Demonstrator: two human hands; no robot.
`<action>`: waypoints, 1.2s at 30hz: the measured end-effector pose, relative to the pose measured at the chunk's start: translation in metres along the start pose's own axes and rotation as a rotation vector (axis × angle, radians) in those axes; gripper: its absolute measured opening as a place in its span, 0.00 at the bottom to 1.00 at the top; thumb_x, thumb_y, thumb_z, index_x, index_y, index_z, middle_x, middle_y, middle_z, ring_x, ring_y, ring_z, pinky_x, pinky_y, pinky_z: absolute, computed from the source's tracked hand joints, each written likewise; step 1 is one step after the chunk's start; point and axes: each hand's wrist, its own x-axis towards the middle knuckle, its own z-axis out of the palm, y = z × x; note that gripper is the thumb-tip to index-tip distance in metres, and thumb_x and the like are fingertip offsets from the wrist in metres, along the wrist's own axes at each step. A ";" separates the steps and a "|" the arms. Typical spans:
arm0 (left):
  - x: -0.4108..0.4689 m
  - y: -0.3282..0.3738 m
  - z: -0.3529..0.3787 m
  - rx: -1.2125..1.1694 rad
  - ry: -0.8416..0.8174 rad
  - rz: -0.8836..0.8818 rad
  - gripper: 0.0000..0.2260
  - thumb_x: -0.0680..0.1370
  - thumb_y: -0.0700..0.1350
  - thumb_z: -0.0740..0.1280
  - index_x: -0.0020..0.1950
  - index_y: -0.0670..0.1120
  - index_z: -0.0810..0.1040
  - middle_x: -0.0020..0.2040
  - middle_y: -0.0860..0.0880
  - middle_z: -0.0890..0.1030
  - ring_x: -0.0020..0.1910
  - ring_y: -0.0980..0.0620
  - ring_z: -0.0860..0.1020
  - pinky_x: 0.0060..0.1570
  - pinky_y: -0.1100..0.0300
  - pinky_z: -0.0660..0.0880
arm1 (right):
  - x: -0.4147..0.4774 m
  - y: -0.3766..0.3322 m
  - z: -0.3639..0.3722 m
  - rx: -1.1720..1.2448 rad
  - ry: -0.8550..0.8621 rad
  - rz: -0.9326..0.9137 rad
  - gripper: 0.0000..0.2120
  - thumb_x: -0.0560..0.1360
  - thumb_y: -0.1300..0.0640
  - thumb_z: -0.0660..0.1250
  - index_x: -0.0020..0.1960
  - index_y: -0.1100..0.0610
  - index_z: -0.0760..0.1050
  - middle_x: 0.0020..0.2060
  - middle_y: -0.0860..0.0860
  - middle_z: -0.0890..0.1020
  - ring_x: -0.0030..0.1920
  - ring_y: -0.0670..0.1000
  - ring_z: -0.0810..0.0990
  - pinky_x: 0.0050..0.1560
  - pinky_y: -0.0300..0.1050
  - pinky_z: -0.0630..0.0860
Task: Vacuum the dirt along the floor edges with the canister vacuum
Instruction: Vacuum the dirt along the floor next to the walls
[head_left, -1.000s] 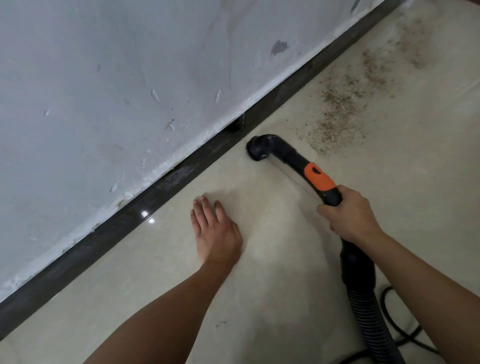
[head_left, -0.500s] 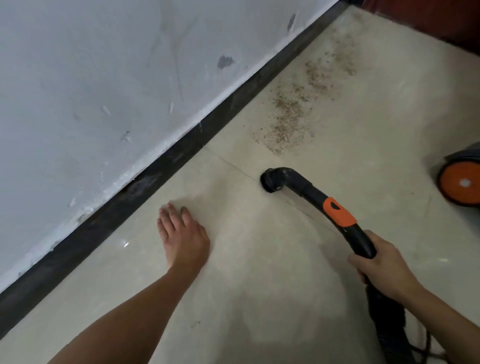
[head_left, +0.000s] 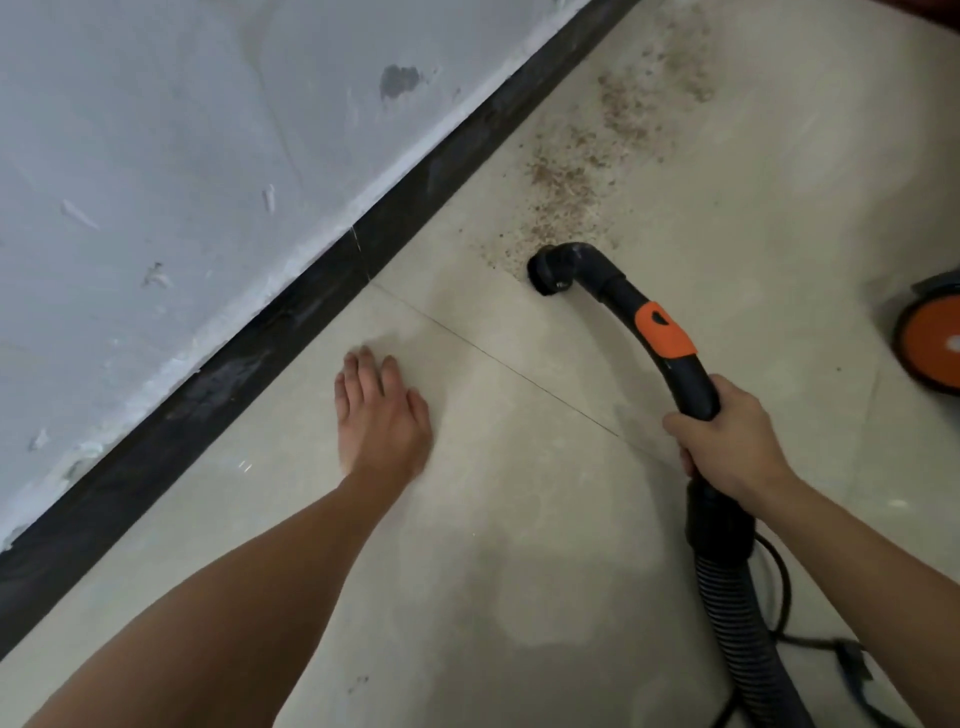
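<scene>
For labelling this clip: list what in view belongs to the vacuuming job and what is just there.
Job: nozzle at the dirt patch's near edge; black wand, gripped by the right hand; ribbed hose; canister wheel; dark skirting.
Just there: left hand, flat on the floor tile; chipped white wall; grey wall patch.
</scene>
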 end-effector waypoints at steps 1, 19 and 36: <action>-0.001 0.000 0.000 0.001 -0.001 0.001 0.25 0.81 0.52 0.47 0.75 0.40 0.58 0.77 0.37 0.53 0.77 0.41 0.48 0.76 0.48 0.45 | 0.007 -0.007 0.008 0.010 -0.013 -0.006 0.09 0.68 0.61 0.71 0.42 0.52 0.71 0.26 0.57 0.78 0.20 0.50 0.74 0.23 0.42 0.72; -0.001 0.001 -0.003 0.038 -0.016 0.017 0.26 0.83 0.53 0.47 0.77 0.41 0.58 0.78 0.38 0.51 0.78 0.42 0.45 0.76 0.49 0.42 | 0.086 -0.098 0.068 0.017 -0.145 -0.124 0.10 0.67 0.58 0.71 0.44 0.52 0.70 0.36 0.62 0.80 0.30 0.59 0.78 0.35 0.56 0.80; -0.002 0.001 -0.015 0.094 -0.106 0.072 0.25 0.83 0.50 0.48 0.77 0.39 0.57 0.77 0.34 0.53 0.77 0.37 0.49 0.76 0.44 0.47 | -0.054 0.024 -0.030 -0.076 -0.122 0.025 0.10 0.69 0.68 0.72 0.42 0.55 0.75 0.24 0.55 0.76 0.20 0.49 0.74 0.21 0.43 0.72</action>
